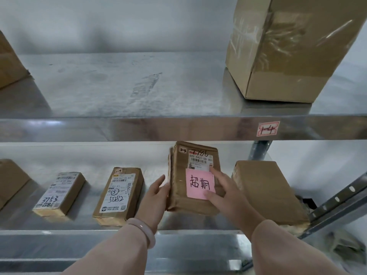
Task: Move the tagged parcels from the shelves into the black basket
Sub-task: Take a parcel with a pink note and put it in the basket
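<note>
A brown parcel [178, 187] with a pink handwritten tag [198, 183] and a shipping label stands tilted on the lower metal shelf [59, 237]. My left hand [155, 197] grips its left edge, thumb in front and fingers hidden behind. Over the front face lies my right hand [228, 195], holding the parcel with the thumb on the pink tag and the index finger by the label. The black basket is not in view.
Untagged parcels marked 3753 [59, 193] and 5082 [119, 195] lie to the left, a plain brown parcel [268, 191] to the right. The upper shelf [139, 128] holds a tall carton [288, 46]. A slotted steel brace [337, 201] slants at right.
</note>
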The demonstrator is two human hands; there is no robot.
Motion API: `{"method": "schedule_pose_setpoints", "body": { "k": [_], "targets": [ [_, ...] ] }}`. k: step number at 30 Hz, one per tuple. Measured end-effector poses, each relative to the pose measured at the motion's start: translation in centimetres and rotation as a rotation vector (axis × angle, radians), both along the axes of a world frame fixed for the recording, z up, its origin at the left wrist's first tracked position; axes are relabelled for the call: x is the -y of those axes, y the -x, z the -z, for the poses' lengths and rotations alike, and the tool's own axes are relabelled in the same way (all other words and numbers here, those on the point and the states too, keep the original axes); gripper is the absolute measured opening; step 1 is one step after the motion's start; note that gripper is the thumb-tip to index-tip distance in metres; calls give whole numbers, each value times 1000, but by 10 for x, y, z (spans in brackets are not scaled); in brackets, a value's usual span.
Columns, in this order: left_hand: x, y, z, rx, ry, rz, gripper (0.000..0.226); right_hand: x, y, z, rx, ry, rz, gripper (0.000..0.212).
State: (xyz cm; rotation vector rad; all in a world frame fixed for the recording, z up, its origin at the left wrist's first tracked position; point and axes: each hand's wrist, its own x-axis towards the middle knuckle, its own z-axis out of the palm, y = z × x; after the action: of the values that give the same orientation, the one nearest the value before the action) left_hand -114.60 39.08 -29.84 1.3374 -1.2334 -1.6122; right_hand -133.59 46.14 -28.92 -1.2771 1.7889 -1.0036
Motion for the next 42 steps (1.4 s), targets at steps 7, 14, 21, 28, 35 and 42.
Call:
{"method": "schedule_pose_setpoints", "body": {
  "k": [7,14,21,28,35,42],
  "targets": [
    [-7,-40,-14,-16,111,8,67,12,-39,-20,-111,141,-123,61],
    [-18,-118,-27,15,312,-46,66,15,-111,-36,-51,239,-202,67],
    [-53,-257,-32,204,481,-110,49,5,-242,-41,-28,277,-316,65],
    [-100,-438,-33,303,495,-379,47,8,-426,-36,-111,339,-580,65],
    [-150,-592,-22,363,456,-659,51,12,-596,-35,-139,328,-922,67],
    [-168,-714,-3,351,357,-887,53,28,-736,-26,-145,286,-1139,68]
  ]
}}
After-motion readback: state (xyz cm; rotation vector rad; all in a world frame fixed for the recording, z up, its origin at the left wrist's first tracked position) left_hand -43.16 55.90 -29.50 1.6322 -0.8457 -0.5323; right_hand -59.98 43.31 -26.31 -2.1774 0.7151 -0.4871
